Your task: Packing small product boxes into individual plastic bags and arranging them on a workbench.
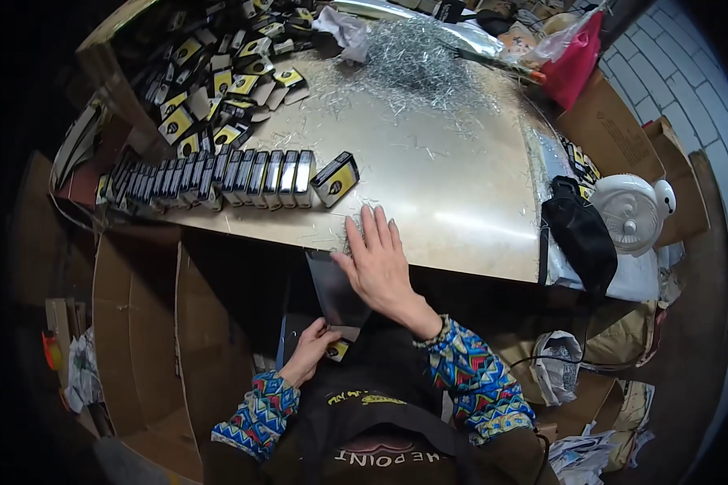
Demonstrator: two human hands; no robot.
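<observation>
My left hand [306,354] is below the table's front edge, its fingers closed on a small black-and-yellow box [337,351] with a raised pale flap. My right hand [378,263] lies at the table edge, fingers stretched out and close together. Beside its fingertips is a little bunch of thin metal pins [349,235]. A dark, see-through sheet or chute [336,293] slopes down from the edge toward the box. A long row of filled-looking boxes [251,176] stands along the edge to the left, with one tilted box [336,179] at its right end.
Many loose boxes [243,84] heap at the far left. A big pile of pins [421,63] lies at the back. On the right are a black pouch [578,234] and white fan [629,214]. Cardboard cartons [137,323] stand below left; a white bag [556,368] sits below right.
</observation>
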